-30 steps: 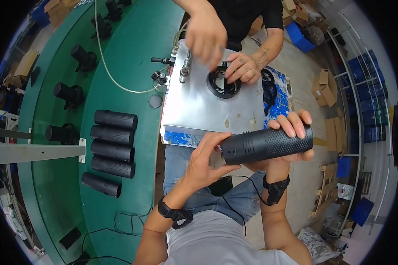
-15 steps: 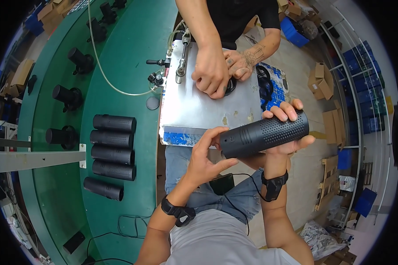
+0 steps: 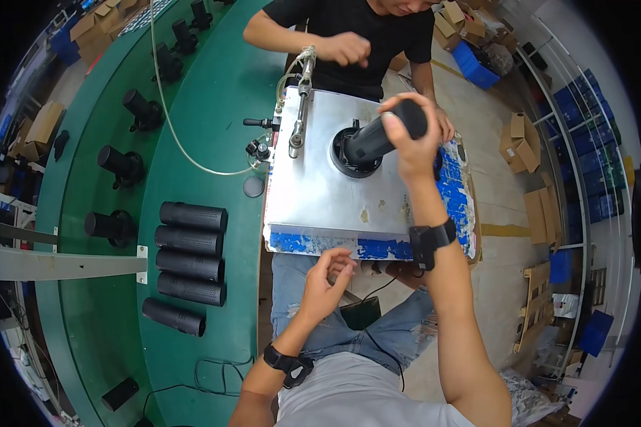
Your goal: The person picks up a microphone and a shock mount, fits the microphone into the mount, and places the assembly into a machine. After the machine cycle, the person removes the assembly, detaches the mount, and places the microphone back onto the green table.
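A black cylindrical housing (image 3: 374,136) is in my right hand (image 3: 417,142), whose fingers and thumb wrap round its upper end. Its lower end meets a round black base (image 3: 354,167) on the metal plate (image 3: 306,203); how far it sits in the base I cannot tell. My left hand (image 3: 329,283) hovers in front of the worktop's near edge, loosely curled, fingers apart and holding nothing. Across the plate, a co-worker's blurred hand (image 3: 347,50) is raised beside a metal lever rod (image 3: 303,103); the co-worker's other hand (image 3: 445,125) is near the right edge.
Several black perforated cylinders (image 3: 189,242) lie in a row on the green bench (image 3: 242,235) to my left. Beyond them stand several black cylinders on round bases (image 3: 121,162). A hose (image 3: 174,135) crosses the bench to small fittings (image 3: 258,149), beside a dark disc (image 3: 253,186).
The cylinder has gone from both my hands to the right alone, forward onto the base. My left hand has let go. The co-worker's hands have drawn back, uncovering the base.
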`<action>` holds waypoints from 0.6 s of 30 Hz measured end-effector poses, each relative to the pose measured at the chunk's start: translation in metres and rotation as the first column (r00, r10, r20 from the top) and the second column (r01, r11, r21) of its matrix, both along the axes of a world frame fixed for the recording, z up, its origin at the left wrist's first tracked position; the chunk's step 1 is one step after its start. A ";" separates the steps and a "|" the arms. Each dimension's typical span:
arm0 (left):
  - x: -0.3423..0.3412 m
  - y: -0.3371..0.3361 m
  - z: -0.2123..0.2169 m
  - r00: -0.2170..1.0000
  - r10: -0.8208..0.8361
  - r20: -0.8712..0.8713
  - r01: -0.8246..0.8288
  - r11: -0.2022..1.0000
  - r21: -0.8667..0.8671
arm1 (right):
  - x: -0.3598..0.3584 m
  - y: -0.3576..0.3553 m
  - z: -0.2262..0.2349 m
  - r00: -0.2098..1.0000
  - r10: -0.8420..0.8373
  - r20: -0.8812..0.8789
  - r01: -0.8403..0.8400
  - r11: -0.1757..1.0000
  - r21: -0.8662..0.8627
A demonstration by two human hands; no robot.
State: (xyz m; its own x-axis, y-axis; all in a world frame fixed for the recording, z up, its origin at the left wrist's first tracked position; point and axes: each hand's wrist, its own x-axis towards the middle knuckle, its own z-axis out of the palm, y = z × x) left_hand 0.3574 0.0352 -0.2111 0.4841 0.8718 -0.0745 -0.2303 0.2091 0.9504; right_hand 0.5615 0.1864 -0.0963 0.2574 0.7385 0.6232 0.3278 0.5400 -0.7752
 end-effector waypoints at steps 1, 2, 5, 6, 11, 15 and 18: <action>0.000 -0.003 -0.002 1.000 -0.005 -0.008 0.005 1.000 -0.008 | 0.000 0.009 -0.001 0.996 0.003 -0.092 -0.007 0.999 -0.050; 0.000 -0.003 -0.004 1.000 -0.011 -0.016 0.011 1.000 -0.018 | 0.000 0.015 -0.004 0.983 0.000 -0.182 -0.018 0.995 -0.101; 0.002 0.000 -0.009 1.000 -0.031 -0.003 0.031 0.999 -0.030 | -0.011 0.019 -0.022 0.995 -0.022 -0.101 -0.001 0.974 -0.227; 0.001 0.003 -0.011 0.999 -0.033 -0.005 0.032 0.999 -0.031 | -0.012 0.020 -0.040 0.969 -0.058 0.241 0.085 0.991 -0.103; 0.003 0.008 -0.003 0.999 -0.048 0.020 0.049 0.997 -0.053 | -0.031 0.024 -0.056 0.937 -0.348 0.010 0.348 0.936 -0.043; -0.001 0.020 0.014 0.998 -0.029 0.049 0.030 0.999 -0.017 | -0.018 0.017 -0.054 0.985 -0.173 0.006 0.172 0.973 -0.151; -0.032 0.049 0.052 1.000 -0.005 0.027 0.001 0.985 0.170 | 0.000 0.017 -0.026 0.977 0.148 -0.152 -0.192 0.919 -0.344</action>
State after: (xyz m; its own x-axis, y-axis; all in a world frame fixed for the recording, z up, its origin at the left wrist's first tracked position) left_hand 0.3259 0.0847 -0.1594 0.4866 0.8692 0.0880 -0.2565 0.0459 0.9654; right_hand 0.5619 0.2037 -0.1219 0.1649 0.9443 0.2849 0.1479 0.2619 -0.9537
